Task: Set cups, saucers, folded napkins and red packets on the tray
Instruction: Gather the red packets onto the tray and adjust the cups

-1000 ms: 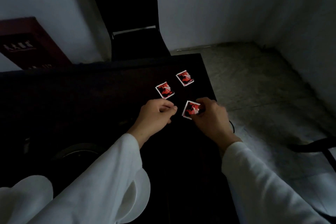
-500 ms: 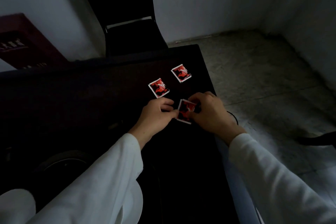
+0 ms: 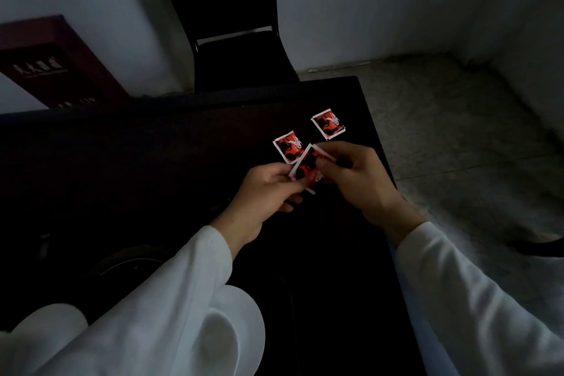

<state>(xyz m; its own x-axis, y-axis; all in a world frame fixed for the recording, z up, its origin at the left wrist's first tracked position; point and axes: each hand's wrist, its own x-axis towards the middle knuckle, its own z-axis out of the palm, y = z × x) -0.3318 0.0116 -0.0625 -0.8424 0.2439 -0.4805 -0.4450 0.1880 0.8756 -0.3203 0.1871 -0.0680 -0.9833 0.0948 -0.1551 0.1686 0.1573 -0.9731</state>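
Three small red packets with white edges show on a very dark table. One red packet is lifted and tilted, pinched at its near corner by my left hand and at its far edge by my right hand. A second packet lies flat just beyond my left fingers, partly covered by the held one. The third packet lies flat further back to the right. A dim round dark saucer or plate sits at the lower left. No cups, napkins or tray can be made out in the dark.
The dark table ends at a right edge close to my right hand, with grey floor beyond. A black chair stands behind the table against the wall. A dark red box leans at the back left.
The packet has been raised off the table and tipped up between both hands. My left hand has closed on its near corner. The other two packets have stayed put.
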